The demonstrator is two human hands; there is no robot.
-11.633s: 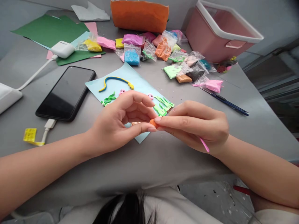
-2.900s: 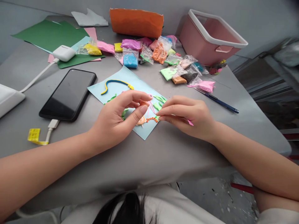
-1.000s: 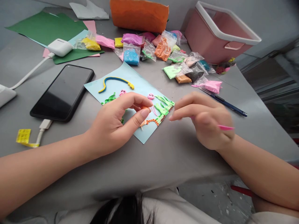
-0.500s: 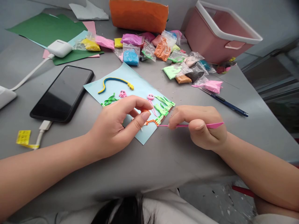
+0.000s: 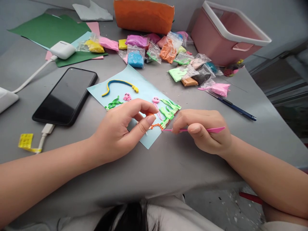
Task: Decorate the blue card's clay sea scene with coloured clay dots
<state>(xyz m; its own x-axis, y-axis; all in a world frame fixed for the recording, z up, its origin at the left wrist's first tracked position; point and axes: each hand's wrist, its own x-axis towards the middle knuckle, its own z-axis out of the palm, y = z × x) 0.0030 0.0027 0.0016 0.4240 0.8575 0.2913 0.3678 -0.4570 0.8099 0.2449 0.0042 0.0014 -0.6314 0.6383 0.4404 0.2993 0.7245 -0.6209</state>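
A light blue card (image 5: 141, 88) lies on the grey table (image 5: 168, 160) with clay figures on it: a blue-yellow snake, pink jellyfish, green weeds and an orange dotted strip. My left hand (image 5: 120, 130) rests on the card's near part, thumb and fingers pinched around a small orange clay piece (image 5: 150, 114). My right hand (image 5: 204, 130) grips a thin pink modelling tool (image 5: 211, 130) held level, its fine tip touching the orange dotted strip (image 5: 157, 125) at the card's near right edge.
Several bags of coloured clay (image 5: 168, 51) lie behind the card. A pink bin (image 5: 228, 35) stands back right, an orange pouch (image 5: 144, 14) at the back. A black phone (image 5: 66, 94) on a cable lies left, an earbud case (image 5: 63, 49) on green paper (image 5: 50, 30). A blue pen (image 5: 234, 107) lies right.
My right hand turned the pink tool from sticking out to the right to lying level, and brought its tip to the orange strip. The left hand stayed pinched on the card.
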